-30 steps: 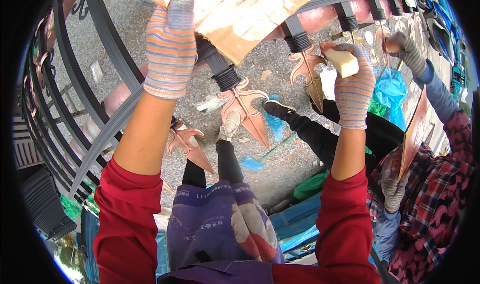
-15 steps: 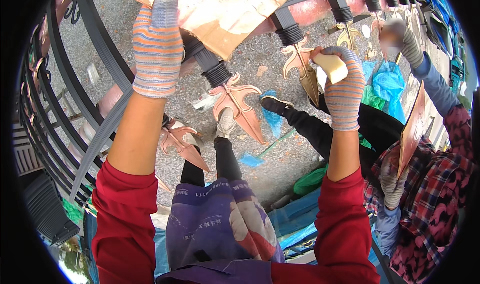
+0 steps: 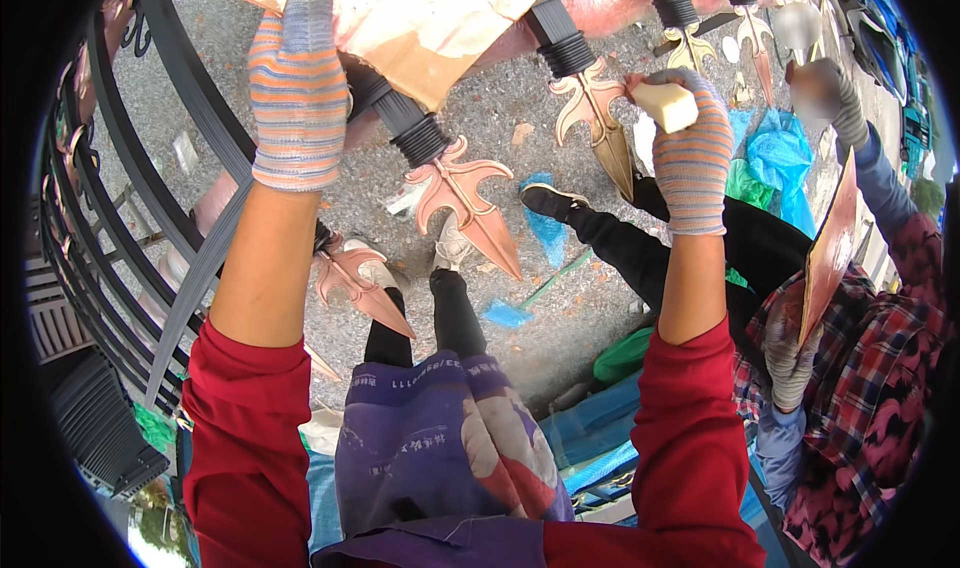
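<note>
Right grip (image 3: 690,148) clamped on pale block (image 3: 667,106); left grip (image 3: 298,88) flat on tan cardboard (image 3: 420,18)

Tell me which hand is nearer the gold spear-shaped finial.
Right. The right hand, holding a pale block, sits beside the gold finial; the left hand rests far off on the cardboard sheet.

Outdoor metalwork yard, fence-finishing site. Bare gravelly concrete ground (image 3: 560,298) under a black iron fence section (image 3: 190,208) with copper-coloured spear finials (image 3: 465,193). Brown masking paper (image 3: 430,18) lies over the fence rails. Blue plastic sheeting (image 3: 770,158) sits on the ground beside the fence. More railings (image 3: 70,268) stack to its left.
</note>
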`<move>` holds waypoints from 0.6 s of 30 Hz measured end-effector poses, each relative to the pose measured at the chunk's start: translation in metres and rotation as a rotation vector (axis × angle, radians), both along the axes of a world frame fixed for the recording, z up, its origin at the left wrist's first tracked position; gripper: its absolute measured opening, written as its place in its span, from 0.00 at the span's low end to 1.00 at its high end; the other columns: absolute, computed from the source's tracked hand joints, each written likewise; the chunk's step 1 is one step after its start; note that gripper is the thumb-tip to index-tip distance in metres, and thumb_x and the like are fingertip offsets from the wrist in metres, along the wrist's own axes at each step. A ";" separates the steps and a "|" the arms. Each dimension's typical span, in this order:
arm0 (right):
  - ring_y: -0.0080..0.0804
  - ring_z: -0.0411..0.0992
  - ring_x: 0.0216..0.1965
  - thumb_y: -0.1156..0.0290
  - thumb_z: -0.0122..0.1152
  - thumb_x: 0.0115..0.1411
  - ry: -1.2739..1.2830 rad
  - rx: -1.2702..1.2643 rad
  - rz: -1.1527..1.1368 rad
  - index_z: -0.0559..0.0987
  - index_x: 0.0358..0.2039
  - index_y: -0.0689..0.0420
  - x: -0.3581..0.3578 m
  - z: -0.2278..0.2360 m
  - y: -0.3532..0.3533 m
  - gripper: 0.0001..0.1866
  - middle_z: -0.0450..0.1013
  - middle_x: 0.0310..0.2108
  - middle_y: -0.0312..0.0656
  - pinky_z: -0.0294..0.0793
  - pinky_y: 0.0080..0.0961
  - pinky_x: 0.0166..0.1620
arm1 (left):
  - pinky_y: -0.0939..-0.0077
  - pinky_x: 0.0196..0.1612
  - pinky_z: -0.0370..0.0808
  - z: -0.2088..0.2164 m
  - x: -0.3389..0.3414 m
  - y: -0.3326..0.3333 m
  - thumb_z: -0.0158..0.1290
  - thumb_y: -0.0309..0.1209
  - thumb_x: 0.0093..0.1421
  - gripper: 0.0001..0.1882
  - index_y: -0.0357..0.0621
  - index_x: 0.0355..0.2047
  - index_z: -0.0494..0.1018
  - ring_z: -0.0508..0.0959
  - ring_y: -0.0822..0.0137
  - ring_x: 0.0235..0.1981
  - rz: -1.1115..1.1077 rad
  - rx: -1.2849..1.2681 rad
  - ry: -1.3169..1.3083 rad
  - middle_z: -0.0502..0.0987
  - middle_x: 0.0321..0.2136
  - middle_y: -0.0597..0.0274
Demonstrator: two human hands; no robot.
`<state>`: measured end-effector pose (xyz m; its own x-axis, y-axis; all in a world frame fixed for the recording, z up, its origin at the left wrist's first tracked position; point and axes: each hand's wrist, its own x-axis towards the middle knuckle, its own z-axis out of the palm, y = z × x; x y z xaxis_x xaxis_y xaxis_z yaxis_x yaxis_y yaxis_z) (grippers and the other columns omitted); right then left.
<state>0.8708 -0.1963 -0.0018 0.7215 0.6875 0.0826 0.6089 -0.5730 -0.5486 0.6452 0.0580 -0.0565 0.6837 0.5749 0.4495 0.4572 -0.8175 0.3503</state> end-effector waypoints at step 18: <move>0.49 0.73 0.36 0.78 0.66 0.46 -0.075 0.045 0.132 0.78 0.35 0.54 -0.039 -0.011 -0.022 0.14 0.75 0.31 0.45 0.69 0.37 0.41 | 0.62 0.43 0.76 -0.004 -0.002 0.010 0.53 0.21 0.58 0.29 0.40 0.61 0.63 0.77 0.48 0.38 -0.058 0.188 0.088 0.76 0.41 0.45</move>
